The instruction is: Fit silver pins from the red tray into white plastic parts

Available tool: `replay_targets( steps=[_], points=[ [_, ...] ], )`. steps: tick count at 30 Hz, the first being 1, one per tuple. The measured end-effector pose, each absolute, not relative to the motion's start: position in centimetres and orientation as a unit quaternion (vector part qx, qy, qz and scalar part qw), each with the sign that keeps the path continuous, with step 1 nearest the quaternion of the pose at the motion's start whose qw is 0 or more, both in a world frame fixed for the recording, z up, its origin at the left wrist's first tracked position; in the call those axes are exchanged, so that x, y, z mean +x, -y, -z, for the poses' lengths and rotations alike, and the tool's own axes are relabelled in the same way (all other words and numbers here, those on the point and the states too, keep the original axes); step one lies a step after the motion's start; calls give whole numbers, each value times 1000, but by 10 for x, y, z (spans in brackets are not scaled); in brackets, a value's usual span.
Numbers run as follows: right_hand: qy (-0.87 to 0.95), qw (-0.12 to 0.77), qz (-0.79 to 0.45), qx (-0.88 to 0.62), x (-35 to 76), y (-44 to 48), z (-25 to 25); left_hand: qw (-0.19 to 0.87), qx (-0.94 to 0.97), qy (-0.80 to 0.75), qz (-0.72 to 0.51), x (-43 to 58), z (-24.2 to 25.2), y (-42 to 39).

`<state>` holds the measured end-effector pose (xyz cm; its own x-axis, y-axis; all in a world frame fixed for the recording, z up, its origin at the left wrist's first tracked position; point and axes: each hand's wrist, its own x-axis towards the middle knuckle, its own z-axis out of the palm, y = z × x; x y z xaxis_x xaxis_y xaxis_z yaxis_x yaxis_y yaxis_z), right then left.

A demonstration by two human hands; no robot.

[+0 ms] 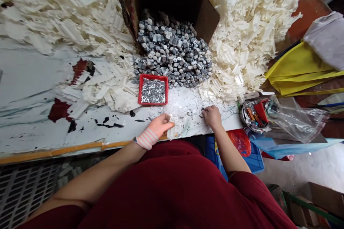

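My left hand [158, 128], in a pink striped glove with bare fingertips, holds a white plastic piece [171, 128] near the table's front edge. Bare and to the right, my right hand [212, 116] rests on the tabletop with its fingers bent down; whatever is under its fingertips is too small to make out. Small clear washers [180, 105] lie scattered between and beyond the hands. Behind my left hand a red tray [140, 94] holds many shiny metal pins [153, 91].
A cardboard box [208, 18] lies open toward me, spilling grey and white parts [174, 50]. Heaps of white plastic pieces [239, 35] flank it. At the right are a metal bowl [244, 116] of odds and ends, a clear bag [298, 120] and yellow cloth [298, 71].
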<state>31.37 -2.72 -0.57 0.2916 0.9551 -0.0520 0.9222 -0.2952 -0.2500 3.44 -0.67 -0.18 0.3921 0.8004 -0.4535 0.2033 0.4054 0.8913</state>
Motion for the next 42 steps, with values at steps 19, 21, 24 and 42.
replay_targets(
  steps=[19, 21, 24, 42],
  points=[
    [683, 237, -514, -462, 230, 4, -36, 536, 638, -509, -215, 29, -1, 14],
    [660, 241, -524, -481, 229, 3, -36, 526, 646, -508, -220, 28, -1, 13],
    [608, 257, -556, -505, 224, 4, -29, 522, 650, -504, -224, 25, -1, 13],
    [753, 113, 74, -644, 240, -131, -38, 709, 441, -471, -284, 7, -7, 7]
  ],
)
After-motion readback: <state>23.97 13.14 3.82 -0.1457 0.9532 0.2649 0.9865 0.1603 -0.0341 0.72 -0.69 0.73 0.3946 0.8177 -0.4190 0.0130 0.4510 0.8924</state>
